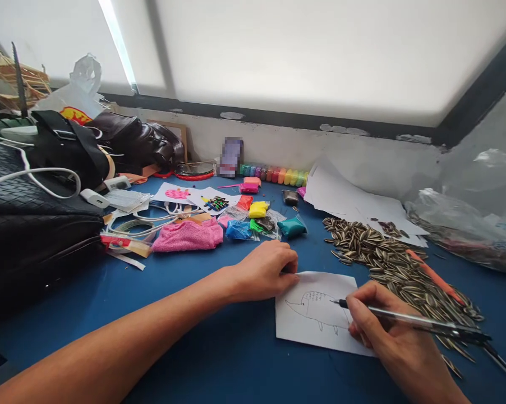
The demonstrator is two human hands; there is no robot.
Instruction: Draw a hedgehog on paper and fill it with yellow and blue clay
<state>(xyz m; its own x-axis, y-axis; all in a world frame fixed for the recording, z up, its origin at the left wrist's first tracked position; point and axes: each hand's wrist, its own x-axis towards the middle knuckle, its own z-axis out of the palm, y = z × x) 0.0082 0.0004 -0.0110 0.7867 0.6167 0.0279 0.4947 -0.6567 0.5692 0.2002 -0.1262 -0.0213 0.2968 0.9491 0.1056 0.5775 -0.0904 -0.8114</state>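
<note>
A small white sheet of paper (295, 325) lies on the blue table, with a line drawing of a long-snouted, hedgehog-like animal on it. At the sheet's upper left corner, my left hand (267, 269) is closed, fingers curled under, its thumb on the paper and holding it. My right hand (387, 325) pinches a clear-barrelled black pen (421, 320) low near its tip. The tip is on or just over the animal's back, right of several rows of short strokes. My right hand covers the rear of the drawing.
Striped sunflower seeds (375, 252) are heaped at the right, with an orange tool (436, 276) on them. White sheets (341, 196) and a plastic bag (467, 224) lie behind. Clay packets (293, 226), a pink cloth (188, 234), cables and a black bag (34, 235) stand left and beyond.
</note>
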